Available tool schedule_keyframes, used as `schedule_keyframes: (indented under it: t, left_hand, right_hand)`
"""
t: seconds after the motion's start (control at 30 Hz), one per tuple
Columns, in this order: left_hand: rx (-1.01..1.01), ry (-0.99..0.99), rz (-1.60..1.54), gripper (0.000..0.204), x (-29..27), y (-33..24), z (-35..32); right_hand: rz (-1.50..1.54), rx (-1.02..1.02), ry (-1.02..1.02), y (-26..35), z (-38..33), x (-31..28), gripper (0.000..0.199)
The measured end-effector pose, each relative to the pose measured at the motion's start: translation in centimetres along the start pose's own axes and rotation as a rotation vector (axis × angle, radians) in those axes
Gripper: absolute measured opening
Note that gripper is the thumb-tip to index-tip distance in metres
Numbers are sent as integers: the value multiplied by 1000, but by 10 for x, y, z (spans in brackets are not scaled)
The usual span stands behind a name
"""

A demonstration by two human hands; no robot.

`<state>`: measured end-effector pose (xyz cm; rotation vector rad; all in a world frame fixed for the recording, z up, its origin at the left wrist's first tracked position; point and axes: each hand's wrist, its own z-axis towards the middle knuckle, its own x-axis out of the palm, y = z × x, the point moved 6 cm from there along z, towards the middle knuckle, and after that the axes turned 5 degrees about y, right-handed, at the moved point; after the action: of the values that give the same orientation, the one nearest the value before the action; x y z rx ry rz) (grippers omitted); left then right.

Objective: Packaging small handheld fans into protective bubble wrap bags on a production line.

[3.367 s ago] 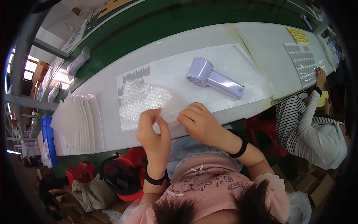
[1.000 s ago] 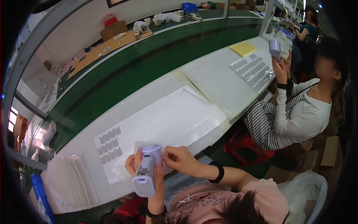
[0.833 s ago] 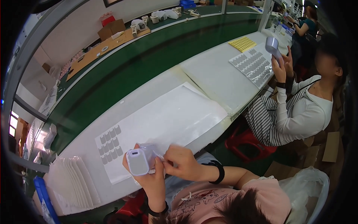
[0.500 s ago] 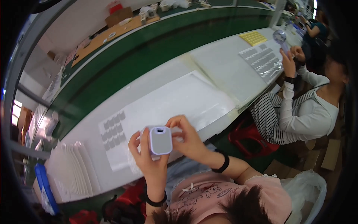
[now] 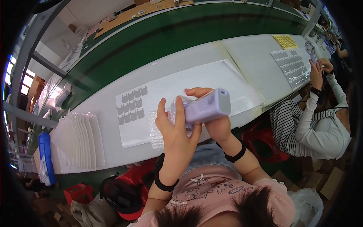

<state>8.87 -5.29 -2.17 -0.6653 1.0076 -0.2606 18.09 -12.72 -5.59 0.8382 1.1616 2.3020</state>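
A lavender handheld fan [image 5: 208,108] is tilted between my hands, the end with its small port pointing up to the right. My left hand [image 5: 172,130] grips the head end, where clear bubble wrap [image 5: 155,130] lies around the fan and hangs down beside my fingers. From behind and below, my right hand [image 5: 218,128] supports the body, its fingers partly hidden by the fan. Beneath them lies a white sheet [image 5: 166,83] bearing rows of small grey stickers [image 5: 131,104] at its left end.
White bubble pouches [image 5: 81,140] are stacked at the left of the table, beside a blue tray [image 5: 45,155]. On the right a seated co-worker [image 5: 321,128] holds another fan [image 5: 310,49] near a sticker sheet [image 5: 291,68] and a yellow pad [image 5: 285,41]. A green partition [image 5: 151,41] runs behind the table.
The fan has turned from its grey sticker-shaped end facing me to lying sideways, and has moved up and right. My right hand has shifted underneath it. The whole view has also swung.
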Motion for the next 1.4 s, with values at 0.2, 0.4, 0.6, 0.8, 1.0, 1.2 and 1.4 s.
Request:
schedule_keyframes:
  t: [0.2, 0.4, 0.6, 0.8, 1.0, 1.2, 1.4]
  left_hand:
    - [-190, 10, -509, 65, -3, 23, -6]
    - [-107, -90, -502, 48, -8, 17, -5]
    - [-24, -92, -271, 17, -14, 25, -11]
    - [22, -100, -399, 12, -25, 13, -1]
    - [232, 20, -493, 19, -30, -9, 5]
    - [259, 50, -467, 64, -13, -12, -3]
    - [399, 41, -716, 71, -9, -6, -11]
  right_hand:
    - [10, -62, 49, 5, -3, 0, 94]
    - [-17, -262, 163, 10, -9, 3, 91]
    - [116, -67, -84, 15, 0, -12, 102]
    - [-101, -63, 0, 8, -3, -17, 99]
    - [105, 108, 280, 6, -5, 6, 99]
    - [84, -84, 172, 37, 0, 5, 63]
    - [-419, -316, 227, 69, -3, 22, 52]
